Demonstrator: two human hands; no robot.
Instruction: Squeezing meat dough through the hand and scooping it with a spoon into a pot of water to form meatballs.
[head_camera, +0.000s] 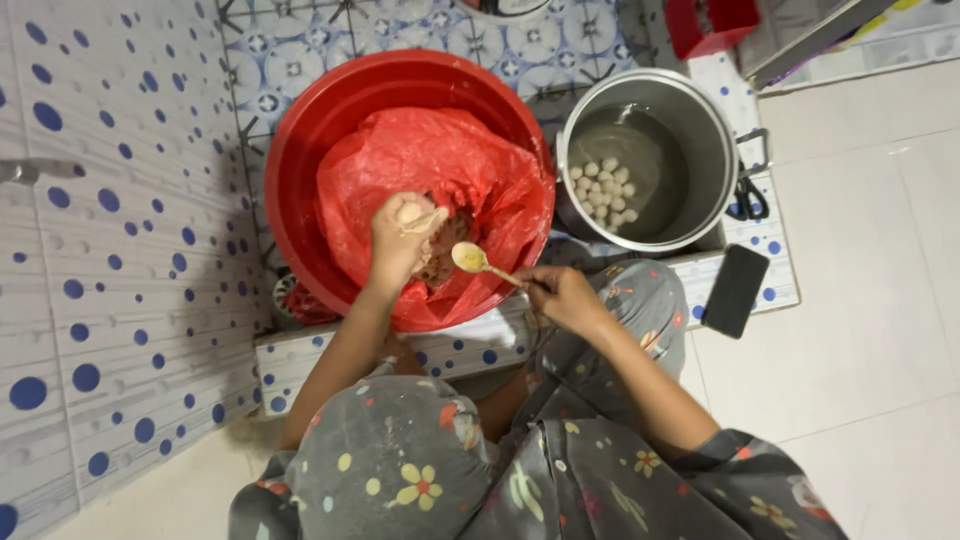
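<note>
Squeezing a paste ball over a red basin, spoon at the ready

The red basin (300, 150) holds a red plastic bag (440, 160) of brownish paste (447, 250); just beside it a steel pot (700, 120) of water holds pale balls (603, 190). The left hand (400, 235) is fisted, paste bulging from its top. The right hand (562, 295) pinches a spoon (480, 262) beside that fist. A black phone (735, 290) lies near.

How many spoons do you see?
1. The spoon is in the right hand, its bowl over the red bag in the red basin. Another could be hidden under the bag.
</note>
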